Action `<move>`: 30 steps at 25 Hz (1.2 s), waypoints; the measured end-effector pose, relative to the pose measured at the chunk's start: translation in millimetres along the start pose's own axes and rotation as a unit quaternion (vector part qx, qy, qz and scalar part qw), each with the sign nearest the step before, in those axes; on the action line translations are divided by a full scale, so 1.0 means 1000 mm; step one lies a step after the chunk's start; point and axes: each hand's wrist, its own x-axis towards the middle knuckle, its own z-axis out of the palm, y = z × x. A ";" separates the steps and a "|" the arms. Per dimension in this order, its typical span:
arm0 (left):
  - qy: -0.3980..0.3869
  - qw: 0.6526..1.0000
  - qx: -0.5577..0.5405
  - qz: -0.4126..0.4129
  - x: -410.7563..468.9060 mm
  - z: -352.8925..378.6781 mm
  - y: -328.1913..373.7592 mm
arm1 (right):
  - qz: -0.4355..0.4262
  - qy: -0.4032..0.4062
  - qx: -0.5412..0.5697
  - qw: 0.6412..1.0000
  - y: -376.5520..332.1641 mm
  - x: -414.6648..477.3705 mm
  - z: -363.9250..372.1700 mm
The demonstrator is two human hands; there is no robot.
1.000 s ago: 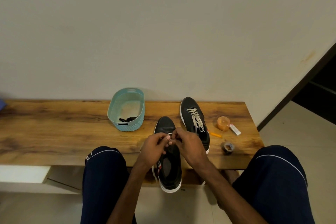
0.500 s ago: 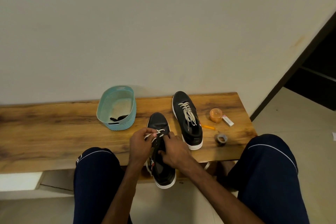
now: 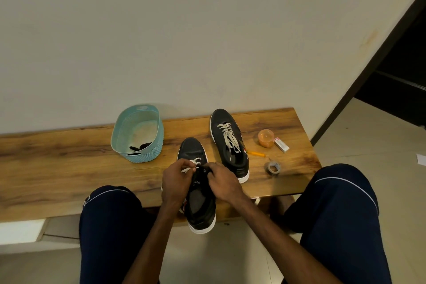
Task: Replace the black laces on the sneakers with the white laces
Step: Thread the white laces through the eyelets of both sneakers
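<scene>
A black sneaker (image 3: 200,203) with a white sole lies on the wooden bench (image 3: 69,163), its heel over the front edge. A white lace (image 3: 194,163) crosses its lowest eyelets. My left hand (image 3: 176,182) pinches one end of this lace. On the other side my right hand (image 3: 222,182) grips the sneaker's eyelet edge; what its fingertips pinch is hidden. A second black sneaker (image 3: 230,143) with a white lace through all its eyelets stands to the right. Black laces (image 3: 140,146) lie in a teal basket (image 3: 138,132).
To the right of the laced sneaker lie an orange round container (image 3: 265,137), a small white box (image 3: 281,144), an orange pen-like stick (image 3: 255,153) and a roll of tape (image 3: 273,167). My knees flank the bench edge. A wall stands behind.
The view has swung so the bench sits lower and further left. Both hands stayed on the near sneaker, and the white lace across its lowest eyelets now shows between them.
</scene>
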 end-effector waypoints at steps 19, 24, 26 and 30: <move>-0.005 0.998 -0.060 -0.026 0.004 0.010 -0.005 | 0.042 -0.034 0.097 0.994 0.003 0.008 -0.006; -0.001 1.000 -0.014 -0.025 -0.003 0.011 0.003 | 0.112 -0.043 0.309 0.943 0.008 0.014 -0.001; -0.008 1.000 0.020 -0.016 -0.007 0.008 0.004 | 0.115 0.006 0.314 0.942 0.010 0.020 0.005; -0.037 0.999 0.040 0.004 -0.011 0.003 -0.008 | 0.058 0.097 0.228 0.967 -0.003 0.020 0.013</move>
